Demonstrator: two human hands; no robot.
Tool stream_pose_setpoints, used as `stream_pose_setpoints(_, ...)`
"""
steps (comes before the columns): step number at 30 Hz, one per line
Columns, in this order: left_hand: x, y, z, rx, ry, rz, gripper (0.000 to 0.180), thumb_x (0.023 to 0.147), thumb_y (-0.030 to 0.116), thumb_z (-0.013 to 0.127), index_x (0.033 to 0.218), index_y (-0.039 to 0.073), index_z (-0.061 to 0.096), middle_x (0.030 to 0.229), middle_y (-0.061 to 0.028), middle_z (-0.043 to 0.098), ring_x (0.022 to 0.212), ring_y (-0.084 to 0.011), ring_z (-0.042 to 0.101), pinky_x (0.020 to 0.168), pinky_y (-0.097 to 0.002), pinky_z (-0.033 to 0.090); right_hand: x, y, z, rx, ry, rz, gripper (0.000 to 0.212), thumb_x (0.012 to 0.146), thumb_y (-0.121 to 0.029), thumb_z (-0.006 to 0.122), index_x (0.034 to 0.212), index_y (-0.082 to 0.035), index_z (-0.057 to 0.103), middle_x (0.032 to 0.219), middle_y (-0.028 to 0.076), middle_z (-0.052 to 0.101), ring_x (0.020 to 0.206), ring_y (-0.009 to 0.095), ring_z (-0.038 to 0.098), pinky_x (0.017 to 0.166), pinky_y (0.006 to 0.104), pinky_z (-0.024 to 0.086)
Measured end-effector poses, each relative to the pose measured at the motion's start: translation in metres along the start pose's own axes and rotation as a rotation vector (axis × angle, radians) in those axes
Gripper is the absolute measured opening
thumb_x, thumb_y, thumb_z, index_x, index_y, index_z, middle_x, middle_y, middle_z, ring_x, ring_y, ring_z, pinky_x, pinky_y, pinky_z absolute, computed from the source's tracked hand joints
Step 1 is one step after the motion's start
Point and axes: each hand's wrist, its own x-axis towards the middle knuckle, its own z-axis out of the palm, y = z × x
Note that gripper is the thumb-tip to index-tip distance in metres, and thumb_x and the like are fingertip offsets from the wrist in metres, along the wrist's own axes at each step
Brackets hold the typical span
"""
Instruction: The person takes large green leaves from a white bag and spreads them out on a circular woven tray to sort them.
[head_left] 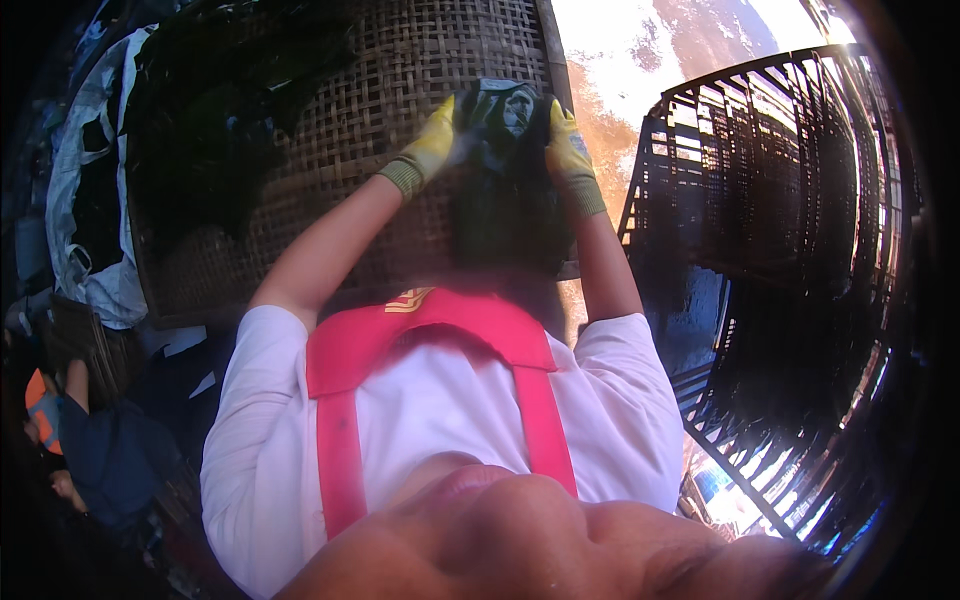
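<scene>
A dark, glossy, bag-like piece (pixel 510 185) with a pale printed patch near its top hangs or lies between my hands, over the right part of a woven bamboo tray (pixel 400 50). My left hand (pixel 434 140), in a yellow glove with a green cuff, grips its left edge. On the opposite edge is my right hand (pixel 568 148), gloved the same way and closed on it. The undersides of my fingers are hidden. A dark green, wet-looking heap (pixel 215 130) covers the tray's left side; its kind is unclear.
To the right stands a slatted bamboo rack (pixel 770 200), mostly in shadow. Sunlit ground (pixel 610 90) shows between rack and tray. A white sack (pixel 110 290) stands along the tray's left side. Another person's arm (pixel 77 383) and dark clothing appear at lower left.
</scene>
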Motion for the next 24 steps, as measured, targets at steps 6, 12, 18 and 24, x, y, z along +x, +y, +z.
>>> stream_pose_setpoints(6,-0.05,0.071,-0.062,1.311,0.195,0.294,0.06,0.087,0.028,0.06,0.139,0.008,0.038,0.142,-0.018,0.035,0.126,-0.0323,0.041,0.105,-0.0378,0.036,-0.022,-0.05,-0.039,-0.18,0.17,-0.042,0.062,0.082,-0.003,0.051,0.141,-0.012,0.034,0.14,0.029,0.034,0.129,0.043,0.036,0.103,0.0444,0.037)
stream_pose_setpoints(12,-0.037,0.145,-0.18,1.905,0.799,0.003,0.055,0.087,0.039,0.058,0.132,0.008,0.046,0.134,-0.0195,0.044,0.121,-0.0367,0.045,0.101,-0.0407,0.04,0.017,-0.12,-0.004,0.111,0.114,-0.456,0.056,0.085,-0.011,0.056,0.138,-0.01,0.039,0.14,0.027,0.035,0.127,0.041,0.038,0.106,0.0411,0.034)
stream_pose_setpoints(18,-0.025,0.135,-0.235,1.657,0.725,0.053,0.025,0.087,0.016,0.052,0.111,0.01,0.058,0.115,-0.0133,0.058,0.108,-0.0307,0.054,0.093,-0.0379,0.045,0.048,-0.211,0.018,0.33,-0.02,-0.551,0.056,0.085,-0.017,0.061,0.135,-0.005,0.04,0.135,0.023,0.042,0.124,0.038,0.043,0.103,0.0405,0.036)
stream_pose_setpoints(24,-0.04,0.107,-0.263,1.064,0.813,0.299,0.033,0.087,0.009,0.045,0.118,0.005,0.055,0.121,-0.017,0.055,0.113,-0.0335,0.051,0.097,-0.0383,0.042,0.128,-0.274,0.073,-0.12,-0.128,-0.591,0.059,0.084,-0.006,0.049,0.141,-0.01,0.035,0.145,0.02,0.033,0.133,0.034,0.033,0.108,0.0384,0.033)
